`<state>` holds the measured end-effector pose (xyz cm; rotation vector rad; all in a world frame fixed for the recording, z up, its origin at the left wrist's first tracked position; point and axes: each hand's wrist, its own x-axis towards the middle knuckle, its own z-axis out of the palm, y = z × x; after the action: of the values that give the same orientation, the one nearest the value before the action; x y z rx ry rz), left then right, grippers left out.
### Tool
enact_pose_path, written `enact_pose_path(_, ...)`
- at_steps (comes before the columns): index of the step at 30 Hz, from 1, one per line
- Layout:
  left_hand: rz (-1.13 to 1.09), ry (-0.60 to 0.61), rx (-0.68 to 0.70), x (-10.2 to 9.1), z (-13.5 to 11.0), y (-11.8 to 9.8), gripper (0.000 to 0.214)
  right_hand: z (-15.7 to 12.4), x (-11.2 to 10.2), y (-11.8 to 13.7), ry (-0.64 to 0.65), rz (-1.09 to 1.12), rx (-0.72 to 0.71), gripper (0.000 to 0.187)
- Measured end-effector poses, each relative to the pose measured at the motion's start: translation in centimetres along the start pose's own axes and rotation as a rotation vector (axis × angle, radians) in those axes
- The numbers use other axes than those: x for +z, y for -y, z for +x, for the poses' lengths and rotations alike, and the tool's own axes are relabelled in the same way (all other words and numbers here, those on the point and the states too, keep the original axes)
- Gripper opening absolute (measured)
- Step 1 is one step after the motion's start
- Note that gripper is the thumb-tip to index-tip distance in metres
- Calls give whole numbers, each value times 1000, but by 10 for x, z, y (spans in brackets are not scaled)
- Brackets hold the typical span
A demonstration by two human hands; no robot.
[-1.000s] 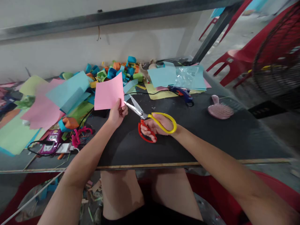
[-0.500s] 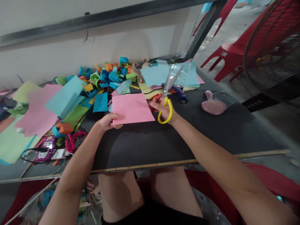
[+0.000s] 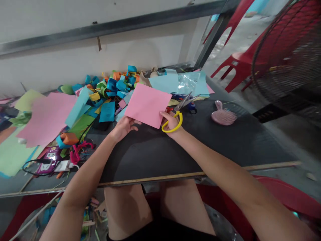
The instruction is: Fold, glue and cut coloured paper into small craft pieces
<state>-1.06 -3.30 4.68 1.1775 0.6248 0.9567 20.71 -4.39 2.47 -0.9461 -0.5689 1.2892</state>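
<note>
A square sheet of pink paper (image 3: pixel 148 104) is held up above the dark table, tilted. My right hand (image 3: pixel 171 123) pinches its lower right edge with the thumb on top. The same hand carries scissors (image 3: pixel 178 121) with one yellow and one red handle loop, their blades apart and pointing away to the right. At the paper's lower left corner, my left hand (image 3: pixel 124 129) is open, palm up with fingers spread, close under the edge; whether it touches the sheet I cannot tell.
Folded coloured paper pieces (image 3: pixel 121 84) pile against the wall. Loose sheets (image 3: pixel 47 117) and a purple device with a cable (image 3: pixel 50 160) lie left. Light blue sheets (image 3: pixel 164 83) lie behind the scissors, a pink hairbrush (image 3: pixel 224 117) right. A fan (image 3: pixel 288 57) stands beyond the table's right end.
The pink paper has turned and tilted up. My left hand has let go of its corner and spread its fingers, while my right hand has taken the right edge, scissors still in it.
</note>
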Motion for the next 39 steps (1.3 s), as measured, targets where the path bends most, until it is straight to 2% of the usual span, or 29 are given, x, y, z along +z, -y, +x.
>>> enact_pose_path(3,162,-7,0,8,0,9,46,-1,0,-2,3,-11,1,40)
enact_pose_path(8,235,-192,26,10,1,11,42,-2,-2,-5,33,-82,45,44)
enact_pose_path(12,257,-325,63,8,2,6,37,1,-3,-9,57,-146,-41,47)
enact_pose_path(15,232,-431,122,6,3,5,30,5,-7,-9,28,-233,-192,47)
enact_pose_path(19,193,-584,106,3,6,5,23,5,-16,-4,23,-427,-539,42)
enact_pose_path(21,165,-622,73,4,7,6,23,-1,-20,0,134,-603,-682,40)
enact_pose_path(23,142,-624,65,8,7,7,23,-9,-20,4,311,-789,-756,38)
enact_pose_path(25,151,-606,72,12,5,7,27,-16,-18,5,447,-923,-808,34)
enact_pose_path(27,193,-598,73,15,3,7,36,-20,-15,3,489,-1024,-867,29)
enact_pose_path(30,251,-625,68,17,1,7,55,-21,-11,-2,458,-1128,-955,25)
enact_pose_path(35,215,-704,41,21,0,9,103,-16,-14,-7,286,-1122,-1077,29)
enact_pose_path(37,254,-686,43,23,-2,11,106,-14,-15,-7,321,-1125,-1079,26)
enact_pose_path(39,357,-616,78,23,-5,11,95,-13,-15,-8,428,-1126,-1065,20)
